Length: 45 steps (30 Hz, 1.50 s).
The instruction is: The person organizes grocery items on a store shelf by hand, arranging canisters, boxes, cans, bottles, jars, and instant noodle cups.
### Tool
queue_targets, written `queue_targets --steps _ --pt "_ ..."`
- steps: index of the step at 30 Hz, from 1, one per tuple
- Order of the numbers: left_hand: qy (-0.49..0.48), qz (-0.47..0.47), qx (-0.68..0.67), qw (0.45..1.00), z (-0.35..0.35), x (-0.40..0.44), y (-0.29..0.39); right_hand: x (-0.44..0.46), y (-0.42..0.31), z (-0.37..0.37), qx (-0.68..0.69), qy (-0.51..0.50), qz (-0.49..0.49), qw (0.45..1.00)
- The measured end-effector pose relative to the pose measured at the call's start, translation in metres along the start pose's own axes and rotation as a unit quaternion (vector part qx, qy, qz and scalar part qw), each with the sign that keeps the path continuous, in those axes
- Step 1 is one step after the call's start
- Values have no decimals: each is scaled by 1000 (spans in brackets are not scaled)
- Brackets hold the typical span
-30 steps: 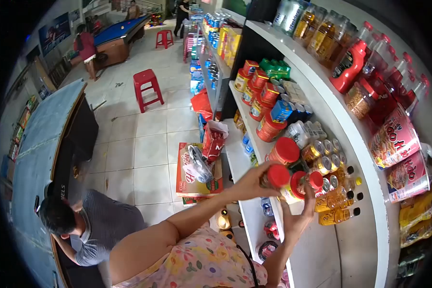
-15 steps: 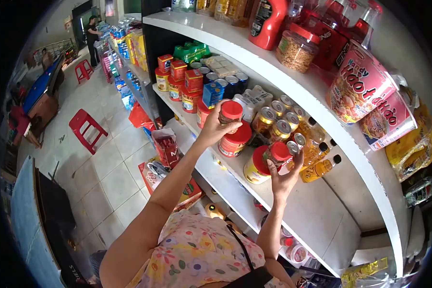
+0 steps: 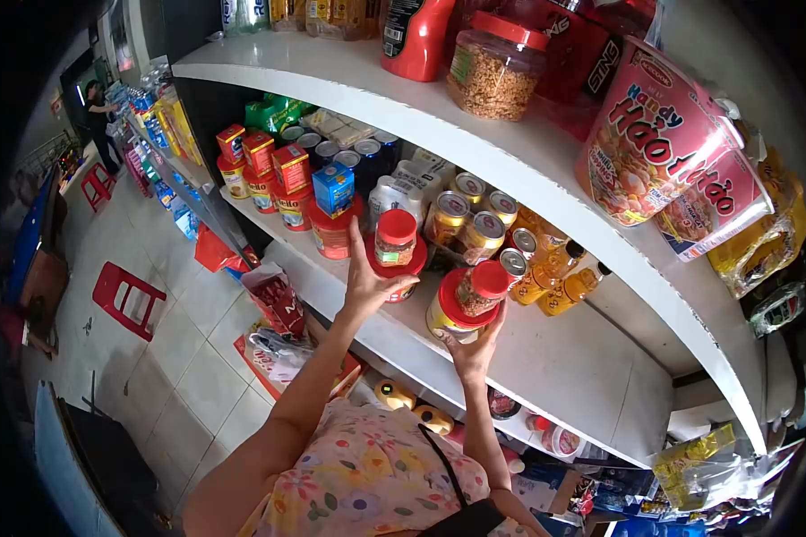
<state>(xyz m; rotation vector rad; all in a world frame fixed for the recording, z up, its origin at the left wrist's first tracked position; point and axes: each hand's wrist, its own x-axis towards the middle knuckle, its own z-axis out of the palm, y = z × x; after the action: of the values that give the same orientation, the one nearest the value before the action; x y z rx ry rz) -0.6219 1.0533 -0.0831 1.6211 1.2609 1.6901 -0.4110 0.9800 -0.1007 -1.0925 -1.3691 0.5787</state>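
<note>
On the curved middle shelf [image 3: 564, 376], two larger red-lidded tubs stand near the front edge. A small red-lidded jar [image 3: 395, 238] sits on top of the left tub [image 3: 408, 261]. My left hand [image 3: 367, 282] is beside it, thumb and fingers apart around the left tub's side and the jar. Another small jar [image 3: 482, 288] rests on the right tub [image 3: 442, 309]. My right hand [image 3: 476, 349] is at that tub's front, its fingers curled round the side of the tub and jar, partly hidden.
Cans [image 3: 484, 231] and orange bottles [image 3: 571, 288] stand behind the tubs. More tins with small boxes [image 3: 290, 168] line the left. Noodle cups [image 3: 645, 143] and a peanut jar [image 3: 496, 72] are on the shelf above. A red stool [image 3: 127, 300] stands on the floor.
The view has turned toward the shelf. The small jars, held in my hands before, now rest on the two tubs. My left hand's fingers have spread upward beside its jar.
</note>
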Motion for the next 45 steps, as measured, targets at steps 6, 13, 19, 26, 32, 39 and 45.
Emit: queue_targets --steps 6,13,19,26,32,39,45 --pt "33 -21 -60 997 11 -15 1 1 2 12 -77 12 61 995" --pt "8 3 40 999 0 -7 -13 -2 5 10 -107 41 84 990" --pt "-37 -1 -2 999 -11 3 -11 -9 6 -25 -147 84 63 984" --pt "34 47 14 998 -5 -17 -12 -25 10 -79 -154 146 61 975" --pt "155 59 105 981 24 -63 21 -40 11 -141 -203 193 60 958" --pt "117 123 121 978 93 -111 43 -53 24 -239 -248 262 48 932" --pt "95 118 149 977 138 -144 72 -65 12 -318 -289 308 56 905"
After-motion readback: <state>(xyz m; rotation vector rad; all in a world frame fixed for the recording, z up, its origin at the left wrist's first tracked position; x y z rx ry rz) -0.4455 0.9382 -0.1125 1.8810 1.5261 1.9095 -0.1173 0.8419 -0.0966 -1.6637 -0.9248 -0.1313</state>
